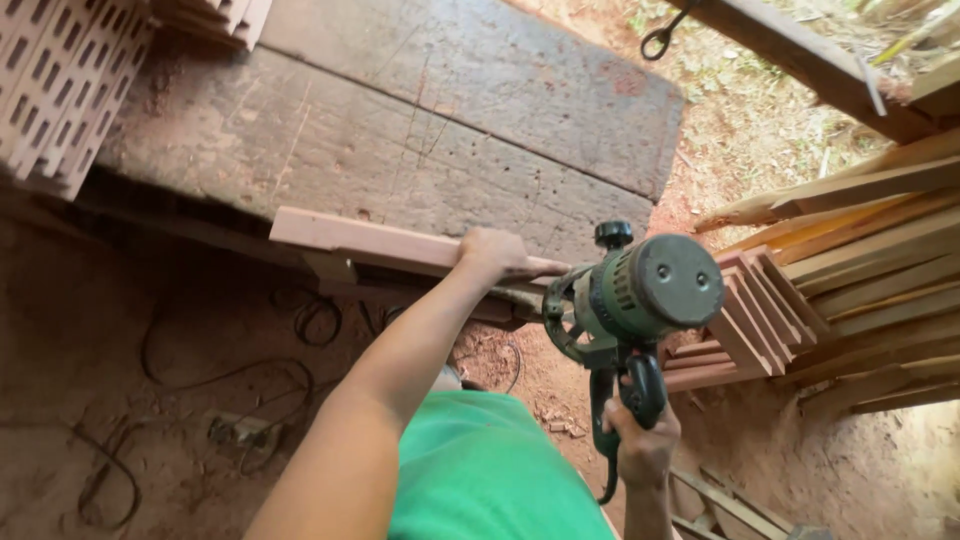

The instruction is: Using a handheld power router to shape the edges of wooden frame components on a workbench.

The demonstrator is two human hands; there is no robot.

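Head view: right hand [640, 440] grips green power drill [640, 295] (round grey motor cap); left hand [495, 255] presses pale wooden plank [370, 240].

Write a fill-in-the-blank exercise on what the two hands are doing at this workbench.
1. The right hand grips the handle of a ____ power tool.
2. The left hand presses down on a long wooden ____ that lies along the edge of the grey workbench.
3. The person wears a ____ shirt.
4. Black cables trail over the reddish ____.

Missing words: green; plank; green; ground
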